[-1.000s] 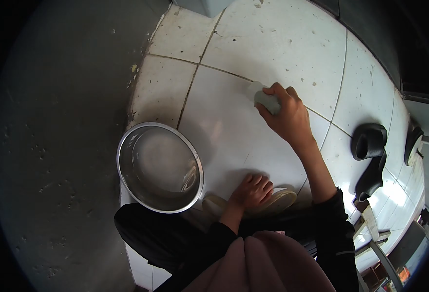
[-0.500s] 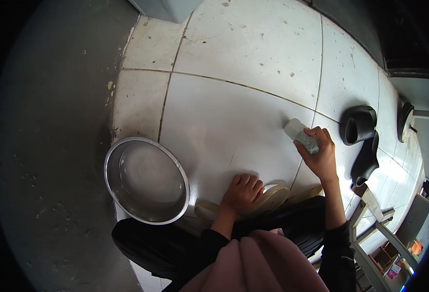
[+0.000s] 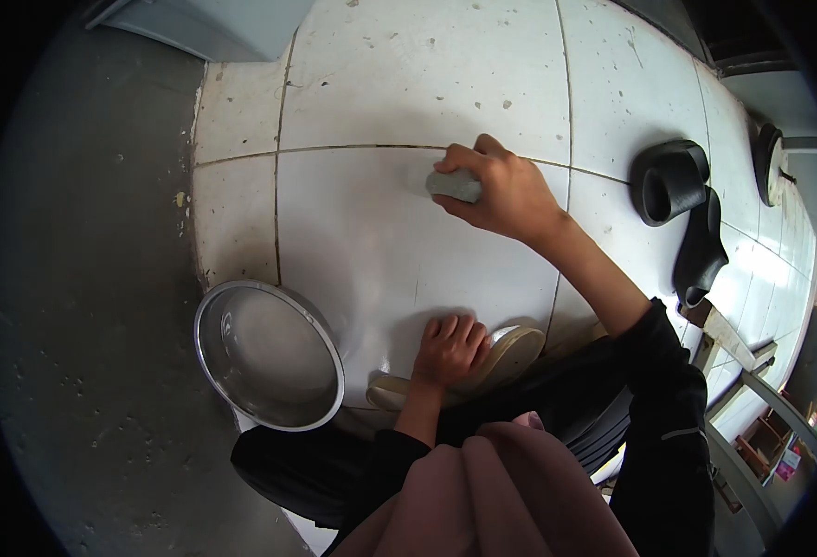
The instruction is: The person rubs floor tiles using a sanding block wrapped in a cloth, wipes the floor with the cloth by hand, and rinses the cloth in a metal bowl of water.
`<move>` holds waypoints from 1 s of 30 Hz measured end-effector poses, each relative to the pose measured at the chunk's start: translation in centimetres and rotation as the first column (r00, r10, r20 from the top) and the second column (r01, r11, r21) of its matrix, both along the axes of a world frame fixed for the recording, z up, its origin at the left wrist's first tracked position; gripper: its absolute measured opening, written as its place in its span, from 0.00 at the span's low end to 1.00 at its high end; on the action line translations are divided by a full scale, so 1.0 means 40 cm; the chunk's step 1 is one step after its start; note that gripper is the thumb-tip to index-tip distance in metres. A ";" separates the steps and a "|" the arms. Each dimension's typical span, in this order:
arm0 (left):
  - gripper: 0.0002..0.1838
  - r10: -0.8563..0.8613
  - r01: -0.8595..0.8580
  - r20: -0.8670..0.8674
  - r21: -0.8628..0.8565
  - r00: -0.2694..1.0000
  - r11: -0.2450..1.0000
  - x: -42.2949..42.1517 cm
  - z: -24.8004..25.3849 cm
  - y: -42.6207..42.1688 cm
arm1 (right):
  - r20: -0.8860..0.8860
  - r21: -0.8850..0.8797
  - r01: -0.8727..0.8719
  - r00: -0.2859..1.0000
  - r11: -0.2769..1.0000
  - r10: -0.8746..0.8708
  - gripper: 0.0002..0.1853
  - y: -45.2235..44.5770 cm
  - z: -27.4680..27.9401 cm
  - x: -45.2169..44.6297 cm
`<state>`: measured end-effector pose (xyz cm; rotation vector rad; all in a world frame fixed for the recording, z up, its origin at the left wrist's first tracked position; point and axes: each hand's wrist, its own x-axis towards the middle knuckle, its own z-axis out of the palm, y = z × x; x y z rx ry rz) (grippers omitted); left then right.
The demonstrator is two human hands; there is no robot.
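My right hand [image 3: 506, 190] is closed round a grey-green scrubbing pad [image 3: 456, 186], pressed to the white floor tile [image 3: 380, 232] just below a grout line. Lower down, near my footwear, my left hand [image 3: 450, 351] rests with curled fingers; what lies under them, if anything, is hidden. To the left of my left hand stands a round metal basin [image 3: 274, 357], which looks to hold some clear water. Pale sandals [image 3: 515, 357] show beside my left hand.
Black slippers [image 3: 670, 181] lie on the tiles at the right. A wooden and metal frame [image 3: 738, 371] stands at the lower right. Dark grey floor [image 3: 102, 278] runs along the left, and a pale grey box-like object [image 3: 213, 28] is at the top left.
My right hand with the pad first moved right and toward me, then back up and left across the tile. The view has shifted. My left hand stays near the sandals.
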<state>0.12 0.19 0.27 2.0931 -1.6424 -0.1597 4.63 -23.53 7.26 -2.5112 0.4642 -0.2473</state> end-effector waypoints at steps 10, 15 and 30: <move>0.09 -0.001 0.002 -0.023 0.020 1.000 1.000 0.002 0.001 0.000 | -0.100 -0.063 0.418 0.901 0.906 -0.423 0.18 0.140 0.016 -0.295; 0.08 0.016 -0.016 -0.018 -0.017 1.000 1.000 -0.002 0.001 0.001 | 0.016 -0.071 0.249 0.968 0.966 -0.249 0.19 0.056 -0.005 -0.074; 0.09 0.022 -0.021 0.010 -0.045 1.000 0.999 0.004 -0.004 -0.002 | -0.115 -0.176 0.151 0.978 0.973 -0.173 0.17 -0.110 0.064 -0.299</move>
